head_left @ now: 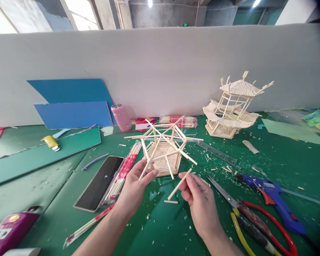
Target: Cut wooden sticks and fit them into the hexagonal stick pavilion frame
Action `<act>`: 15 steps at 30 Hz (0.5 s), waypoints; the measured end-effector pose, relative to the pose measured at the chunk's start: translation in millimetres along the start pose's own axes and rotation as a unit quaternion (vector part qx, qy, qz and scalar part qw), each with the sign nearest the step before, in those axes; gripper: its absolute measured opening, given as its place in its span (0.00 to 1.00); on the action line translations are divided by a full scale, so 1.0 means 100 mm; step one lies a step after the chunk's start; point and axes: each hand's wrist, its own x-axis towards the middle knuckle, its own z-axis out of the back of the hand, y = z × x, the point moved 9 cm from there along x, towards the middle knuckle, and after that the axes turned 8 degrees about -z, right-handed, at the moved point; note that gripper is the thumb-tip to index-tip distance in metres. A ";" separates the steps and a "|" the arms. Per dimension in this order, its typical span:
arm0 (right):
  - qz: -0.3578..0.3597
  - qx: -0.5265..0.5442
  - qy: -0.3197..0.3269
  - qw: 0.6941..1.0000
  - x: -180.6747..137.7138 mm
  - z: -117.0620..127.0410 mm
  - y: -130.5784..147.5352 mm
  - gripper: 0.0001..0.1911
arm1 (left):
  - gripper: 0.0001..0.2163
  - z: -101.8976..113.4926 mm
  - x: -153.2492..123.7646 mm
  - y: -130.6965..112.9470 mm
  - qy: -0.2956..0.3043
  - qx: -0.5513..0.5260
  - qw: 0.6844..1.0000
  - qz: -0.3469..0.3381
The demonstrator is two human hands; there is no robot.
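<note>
A hexagonal frame of thin wooden sticks (164, 151) stands on the green table (162, 227) in front of me. My left hand (134, 186) pinches one of its slanting sticks at the near left side. My right hand (198, 199) holds a short loose wooden stick (179, 184) between thumb and fingers, just right of the frame's base. Another short stick piece (170, 202) lies on the table below my hands.
A finished stick pavilion model (233, 106) stands at the back right. Scissors with red and yellow handles (252, 217), a blue glue gun (274, 197), a clear ruler (216, 152), a phone (100, 183), packs of sticks (124, 170), a pink cup (121, 117) and blue boards (74, 113) surround the work.
</note>
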 end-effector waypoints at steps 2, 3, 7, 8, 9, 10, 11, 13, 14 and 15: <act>0.010 -0.080 0.025 0.996 -0.10 0.02 0.03 0.14 | 0.15 0.07 -0.16 0.00 -0.031 0.067 0.997 0.005; 0.011 -0.115 0.043 0.992 -0.14 0.01 0.04 0.14 | 0.12 0.08 -0.25 0.00 -0.047 0.100 0.994 0.013; 0.026 -0.213 0.097 0.972 -0.30 -0.08 0.07 0.13 | 0.09 -0.28 -0.57 0.10 0.069 0.109 0.987 0.099; 0.045 -0.233 0.101 0.966 -0.33 -0.10 0.09 0.12 | 0.09 -0.41 -0.63 0.11 0.104 0.083 0.985 0.111; 0.069 -0.252 0.103 0.960 -0.35 -0.12 0.12 0.12 | 0.10 -0.50 -0.67 0.10 0.128 0.065 0.983 0.115; 0.095 -0.270 0.105 0.953 -0.38 -0.15 0.16 0.13 | 0.10 -0.57 -0.69 0.10 0.142 0.052 0.981 0.118; 0.120 -0.287 0.107 0.944 -0.41 -0.18 0.19 0.13 | 0.11 -0.61 -0.71 0.11 0.150 0.042 0.980 0.124; 0.157 -0.318 0.107 0.929 -0.45 -0.21 0.23 0.14 | 0.12 -0.65 -0.72 0.14 0.156 0.028 0.978 0.137; 0.170 -0.331 0.104 0.922 -0.46 -0.22 0.25 0.14 | 0.13 -0.66 -0.72 0.16 0.158 0.021 0.976 0.145; 0.179 -0.339 0.102 0.918 -0.48 -0.22 0.26 0.14 | 0.14 -0.67 -0.73 0.19 0.160 0.013 0.975 0.153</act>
